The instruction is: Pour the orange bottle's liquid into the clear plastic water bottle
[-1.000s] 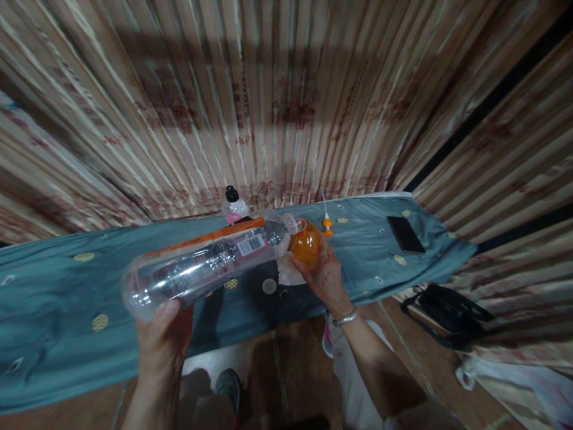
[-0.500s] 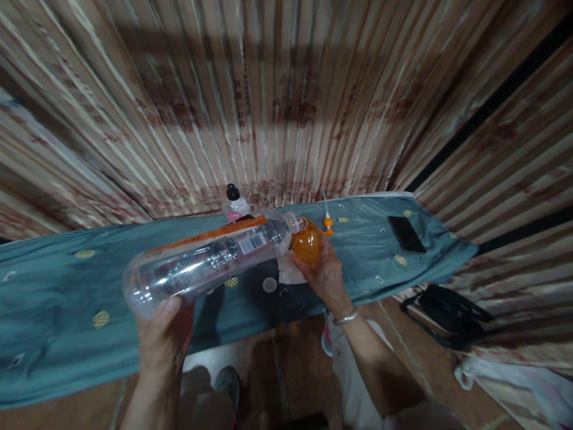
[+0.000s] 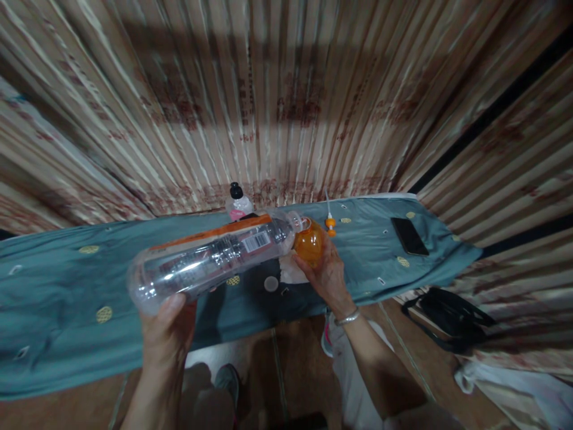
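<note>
My left hand (image 3: 169,325) is closed around the lower part of a large clear plastic bottle (image 3: 210,269), which lies tilted with its mouth to the right. An orange band and a barcode label show on its side. In my right hand (image 3: 331,275) is a small orange see-through bottle (image 3: 308,243), its opening against the mouth of the large one. Whether liquid runs between them I cannot tell. An orange pump top (image 3: 330,223) with a thin tube lies just beyond my right hand. Below the large bottle a round pale cap (image 3: 271,283) rests on the cloth.
A teal patterned cloth (image 3: 58,280) covers the long table. Behind the large bottle stands a clear bottle with a black top (image 3: 237,200). A phone (image 3: 409,235) lies at the right. Pleated curtains (image 3: 286,89) hang close behind; a black bag (image 3: 447,316) is on the floor.
Both hands and both bottles hold nearly the same pose. The whole view has shifted slightly, with things appearing a little further right.
</note>
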Motion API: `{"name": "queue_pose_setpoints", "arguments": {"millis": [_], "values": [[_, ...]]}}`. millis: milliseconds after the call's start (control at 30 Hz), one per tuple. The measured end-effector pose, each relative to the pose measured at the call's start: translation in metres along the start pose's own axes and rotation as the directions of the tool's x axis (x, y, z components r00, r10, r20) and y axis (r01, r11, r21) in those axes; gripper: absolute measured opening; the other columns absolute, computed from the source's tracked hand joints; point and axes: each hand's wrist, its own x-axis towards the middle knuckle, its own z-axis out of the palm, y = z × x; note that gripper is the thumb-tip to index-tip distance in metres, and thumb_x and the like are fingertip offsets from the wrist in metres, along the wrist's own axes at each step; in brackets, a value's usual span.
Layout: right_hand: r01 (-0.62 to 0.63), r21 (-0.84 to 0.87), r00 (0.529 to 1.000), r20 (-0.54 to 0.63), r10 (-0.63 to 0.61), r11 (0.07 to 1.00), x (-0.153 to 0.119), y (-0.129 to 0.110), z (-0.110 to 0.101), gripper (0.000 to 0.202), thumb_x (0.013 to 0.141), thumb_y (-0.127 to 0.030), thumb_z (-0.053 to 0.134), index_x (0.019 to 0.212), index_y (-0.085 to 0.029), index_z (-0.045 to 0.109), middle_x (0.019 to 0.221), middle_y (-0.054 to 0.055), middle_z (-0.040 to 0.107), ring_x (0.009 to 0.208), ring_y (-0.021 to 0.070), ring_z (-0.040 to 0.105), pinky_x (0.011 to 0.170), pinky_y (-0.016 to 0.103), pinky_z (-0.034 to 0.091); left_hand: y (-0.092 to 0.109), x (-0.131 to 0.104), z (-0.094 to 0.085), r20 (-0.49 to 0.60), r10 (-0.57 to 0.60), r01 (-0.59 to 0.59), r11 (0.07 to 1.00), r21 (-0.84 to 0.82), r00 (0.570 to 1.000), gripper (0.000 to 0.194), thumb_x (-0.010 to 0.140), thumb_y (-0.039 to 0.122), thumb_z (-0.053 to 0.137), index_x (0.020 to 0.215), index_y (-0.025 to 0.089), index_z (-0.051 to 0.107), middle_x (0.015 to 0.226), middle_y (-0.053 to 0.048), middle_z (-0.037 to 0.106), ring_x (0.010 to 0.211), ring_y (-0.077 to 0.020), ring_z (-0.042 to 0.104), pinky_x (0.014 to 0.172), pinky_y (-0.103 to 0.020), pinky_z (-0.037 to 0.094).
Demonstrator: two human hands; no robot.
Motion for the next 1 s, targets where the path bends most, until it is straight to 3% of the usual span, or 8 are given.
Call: {"name": "queue_pose_setpoints", "arguments": {"millis": [433,767,1000], "values": [[-0.023,0.007,0.999,0.031,0.022,1.000,-0.0001,-0.0008,-0.0007,0.096,0.101,-0.069,0.063,0.167,-0.009,0.029,0.143,0.030,0.068,0.135,0.0402,0.069,0.110,0.062,0.061,0.0013,-0.0004,0.0013,-0.005,0.002,-0.002,1.000,0.006,1.000,0.112,0.042,0.048,0.108,0.144,0.043,0.063,0.136,-0.005,0.076,0.120,-0.0339,0.075,0.096,-0.044,0.068],[0.029,-0.051,0.999,-0.020,-0.030,0.998,0.0001,-0.0008,0.0004,0.093,0.104,-0.072,0.055,0.166,-0.007,0.029,0.140,0.031,0.070,0.131,0.0395,0.072,0.106,0.060,0.063,0.0021,-0.0015,0.0015,-0.014,-0.006,0.006,1.000,0.004,1.000,0.112,0.042,0.046,0.108,0.144,0.044,0.063,0.138,-0.005,0.075,0.118,-0.0335,0.076,0.099,-0.046,0.067],[-0.012,-0.034,1.000,0.008,0.012,0.999,-0.0004,-0.0008,0.0000,0.093,0.103,-0.073,0.057,0.163,-0.006,0.034,0.140,0.032,0.070,0.133,0.0399,0.071,0.108,0.061,0.062,0.0020,-0.0005,0.0012,-0.007,0.003,-0.003,1.000,0.006,1.000,0.114,0.041,0.046,0.108,0.145,0.044,0.062,0.138,-0.004,0.075,0.121,-0.0325,0.074,0.101,-0.045,0.065]]}}
